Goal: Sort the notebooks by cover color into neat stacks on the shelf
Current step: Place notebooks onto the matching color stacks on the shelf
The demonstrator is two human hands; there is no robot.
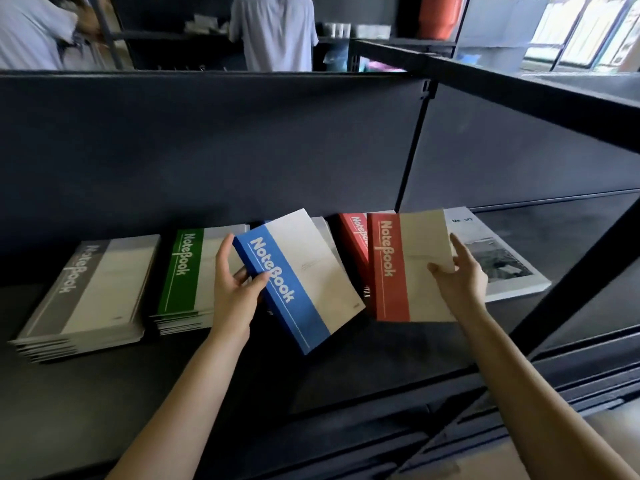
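My left hand [235, 282] grips a blue-and-cream notebook [304, 275] by its spine edge, holding it tilted above the dark shelf [311, 368]. My right hand [460, 275] pinches a red-and-cream notebook [408, 268] at its right edge, lifted off the shelf. A grey-spined stack [90, 296] lies at the left, and a green-spined stack [188, 278] lies beside it. More red notebooks [353, 237] sit behind the one I hold. Whatever lies under the blue notebook is mostly hidden.
A white booklet with a black-and-white photo [498, 258] lies at the right under my right hand. A black metal frame post [575, 278] slants across the right side. Two people [273, 29] stand behind the shelf's back panel.
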